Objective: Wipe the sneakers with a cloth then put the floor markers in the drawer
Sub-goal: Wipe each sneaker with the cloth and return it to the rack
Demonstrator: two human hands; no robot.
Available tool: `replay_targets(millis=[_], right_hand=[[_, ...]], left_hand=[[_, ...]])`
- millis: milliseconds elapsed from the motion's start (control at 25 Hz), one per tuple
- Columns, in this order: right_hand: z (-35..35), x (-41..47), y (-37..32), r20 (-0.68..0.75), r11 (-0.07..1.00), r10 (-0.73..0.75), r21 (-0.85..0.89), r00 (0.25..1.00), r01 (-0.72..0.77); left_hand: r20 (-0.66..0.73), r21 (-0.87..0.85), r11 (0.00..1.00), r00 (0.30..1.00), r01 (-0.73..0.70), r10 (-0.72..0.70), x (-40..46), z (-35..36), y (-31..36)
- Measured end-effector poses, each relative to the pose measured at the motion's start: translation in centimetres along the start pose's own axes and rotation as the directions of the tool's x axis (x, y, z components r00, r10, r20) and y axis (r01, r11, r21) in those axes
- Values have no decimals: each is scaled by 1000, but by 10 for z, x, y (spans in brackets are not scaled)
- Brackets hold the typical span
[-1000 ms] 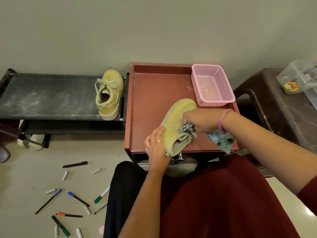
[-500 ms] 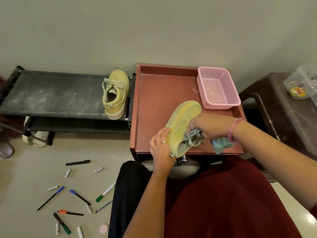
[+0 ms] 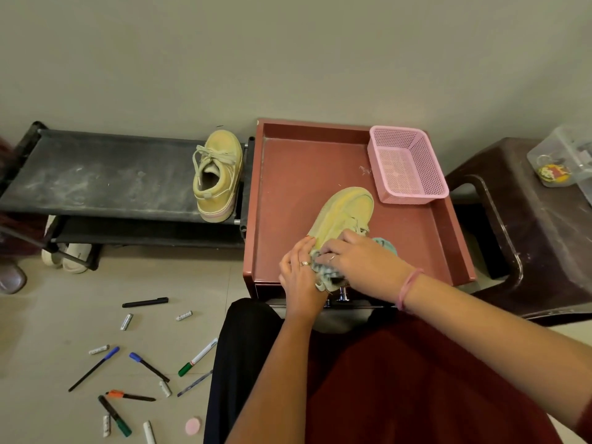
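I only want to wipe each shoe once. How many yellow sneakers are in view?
2. One sneaker stands on the black rack; the other sneaker lies on the red cabinet top, steadied by the left hand while the right hand presses the cloth.

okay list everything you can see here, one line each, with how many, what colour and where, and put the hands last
Suede-look lace-up sneakers: 2, pale yellow; one on the cabinet top under the hands, one on the rack's right end.
Crumpled wiping cloth: 1, teal-grey; on the near sneaker's heel.
Tray-topped drawer cabinet: 1, reddish brown; centre.
Plastic mesh basket: 1, pink; cabinet's far right corner.
Low shoe rack: 1, black, dusty; left, by the wall.
Floor markers and pens: about nine, black, blue, green, orange; scattered on the floor with loose caps.
Plastic stool: 1, dark brown; right.
Left hand: steadies the sneaker's heel.
Right hand: presses the cloth on the sneaker.
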State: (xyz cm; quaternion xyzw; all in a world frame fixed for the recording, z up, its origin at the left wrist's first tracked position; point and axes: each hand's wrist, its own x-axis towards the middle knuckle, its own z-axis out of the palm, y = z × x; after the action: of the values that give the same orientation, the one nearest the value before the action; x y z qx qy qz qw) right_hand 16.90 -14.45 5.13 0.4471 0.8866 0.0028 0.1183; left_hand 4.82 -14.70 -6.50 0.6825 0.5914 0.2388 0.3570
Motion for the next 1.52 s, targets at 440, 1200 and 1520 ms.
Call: replay_targets(millis=[440,1200,1520], right_hand=[[10,-1,12,-115,996,-8,89,993,18],[19,23,4,-33,860,478,223,878,-460],[19,23,-29,45,841,529,108,847,-531]], left_hand=[[12,-63,997,999,43,-42,0,-4,1],[25,-40,997,998,66,-65,1,-6,5],[22,-47,997,998,61,-60,0,-9,5]])
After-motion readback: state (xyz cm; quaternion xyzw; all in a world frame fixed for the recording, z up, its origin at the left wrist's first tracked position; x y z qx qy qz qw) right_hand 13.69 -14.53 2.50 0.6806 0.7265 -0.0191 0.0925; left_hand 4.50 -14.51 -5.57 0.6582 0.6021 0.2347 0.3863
